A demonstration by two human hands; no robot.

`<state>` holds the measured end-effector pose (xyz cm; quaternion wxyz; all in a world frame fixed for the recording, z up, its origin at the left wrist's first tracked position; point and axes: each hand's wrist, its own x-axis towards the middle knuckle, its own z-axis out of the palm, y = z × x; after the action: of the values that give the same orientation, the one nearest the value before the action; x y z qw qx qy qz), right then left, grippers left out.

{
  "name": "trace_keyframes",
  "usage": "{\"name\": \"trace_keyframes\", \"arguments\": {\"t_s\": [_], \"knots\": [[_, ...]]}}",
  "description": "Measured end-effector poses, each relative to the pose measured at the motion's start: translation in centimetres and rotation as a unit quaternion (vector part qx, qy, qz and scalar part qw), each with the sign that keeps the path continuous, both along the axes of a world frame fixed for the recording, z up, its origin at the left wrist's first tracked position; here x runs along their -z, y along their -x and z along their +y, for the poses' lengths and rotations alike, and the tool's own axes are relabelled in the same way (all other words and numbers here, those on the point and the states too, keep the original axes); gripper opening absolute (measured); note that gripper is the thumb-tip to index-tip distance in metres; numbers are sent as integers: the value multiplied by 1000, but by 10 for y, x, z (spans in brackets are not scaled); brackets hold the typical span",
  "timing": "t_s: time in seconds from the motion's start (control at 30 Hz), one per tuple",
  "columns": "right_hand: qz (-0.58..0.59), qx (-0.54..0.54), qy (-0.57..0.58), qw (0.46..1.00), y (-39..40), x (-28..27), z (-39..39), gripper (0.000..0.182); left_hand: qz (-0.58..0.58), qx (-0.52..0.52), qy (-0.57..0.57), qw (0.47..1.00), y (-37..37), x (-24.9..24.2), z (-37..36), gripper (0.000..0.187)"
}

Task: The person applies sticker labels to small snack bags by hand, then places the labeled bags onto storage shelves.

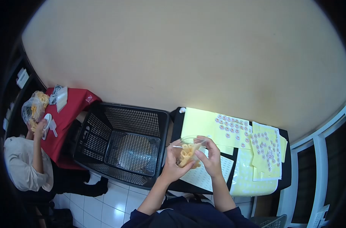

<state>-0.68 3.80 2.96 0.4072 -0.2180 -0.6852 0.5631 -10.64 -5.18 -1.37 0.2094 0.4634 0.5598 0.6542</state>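
Observation:
Both my hands hold a clear plastic bag with several pale yellow, stick-shaped snack pieces in its lower part. My left hand wraps round its left side and base. On the other side, my right hand presses the plastic with thumb and fingers. The bag's wide mouth faces up, and it is above the black-covered table. Beneath and behind my hands lie a whitish sheet with rows of small marks and a yellow sheet bearing round stickers.
Left of me stands a large black plastic basket with mesh sides. More yellow sticker sheets lie at the right. At far left, a co-worker handles similar snacks by a red-covered table, where a large snack bag sits.

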Motion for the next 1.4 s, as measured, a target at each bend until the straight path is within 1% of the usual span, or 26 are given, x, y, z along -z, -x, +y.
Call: {"name": "trace_keyframes", "arguments": {"t_s": [0.03,0.1,0.13,0.17,0.2,0.23,0.27,0.3,0.33,0.37,0.43,0.47,0.53,0.67,0.73,0.77,0.83,0.93,1.0,1.07,1.1,1.17,1.27,1.33,1.4], "knots": [[-2,0,2,1000,-10,1,0,33,-2,0,2,1000,-11,-4,0,75],[76,-56,139,986,-27,5,3,20,39,26,35,998,-26,-10,0,68],[120,-44,127,984,-33,9,6,10,39,27,37,998,-30,-12,2,68],[119,-43,129,984,-40,11,8,10,28,54,13,998,-34,-14,5,58],[114,-28,159,980,-45,13,9,9,18,81,-12,996,-38,-15,7,48],[110,-14,188,976,-49,12,11,8,18,81,-11,996,-43,-19,10,48],[114,-14,200,973,-52,12,11,8,-65,73,-13,995,-48,-23,13,40],[115,-14,201,973,-55,10,11,8,-147,65,-13,987,-53,-25,14,32],[98,-15,164,981,-57,8,12,8,-169,42,-9,985,-57,-21,18,21],[79,-15,128,989,-60,6,11,8,-167,44,-7,985,-59,-21,18,21],[82,-16,118,990,-66,4,11,8,-126,17,-1,992,-61,-24,20,18],[82,-19,109,990,-68,3,11,9,-125,19,-3,992,-64,-26,23,18],[83,-13,104,991,-74,0,11,8,-200,32,-23,979,-69,-27,25,12],[76,-17,109,991,-84,-6,11,8,-186,71,-9,980,-71,-30,28,15],[73,-17,98,992,-89,-7,13,8,-175,71,-61,980,-76,-43,32,18],[71,-21,87,993,-89,-7,14,8,-176,72,-61,980,-75,-45,32,18],[75,-29,91,993,-90,-12,11,9,-209,88,-34,973,-74,-47,31,23],[83,-33,90,992,-86,-19,8,8,-196,63,-49,977,-76,-50,32,22],[85,-28,85,992,-85,-19,9,8,-194,63,-55,977,-78,-54,32,23],[73,-26,37,996,-84,-16,12,6,-192,64,-61,977,-79,-56,31,24],[72,-28,37,996,-84,-16,13,6,-171,61,-59,982,-78,-56,31,24],[99,-31,55,993,-82,-16,12,6,-151,56,-54,986,-78,-57,31,25],[128,-31,61,989,-81,-15,13,6,-157,60,-73,983,-79,-57,33,25],[138,-24,59,988,-80,-10,15,6,-131,66,-96,984,-79,-56,34,27],[148,-16,59,987,-80,-8,16,6,-144,67,-97,983,-79,-53,36,27]]}}
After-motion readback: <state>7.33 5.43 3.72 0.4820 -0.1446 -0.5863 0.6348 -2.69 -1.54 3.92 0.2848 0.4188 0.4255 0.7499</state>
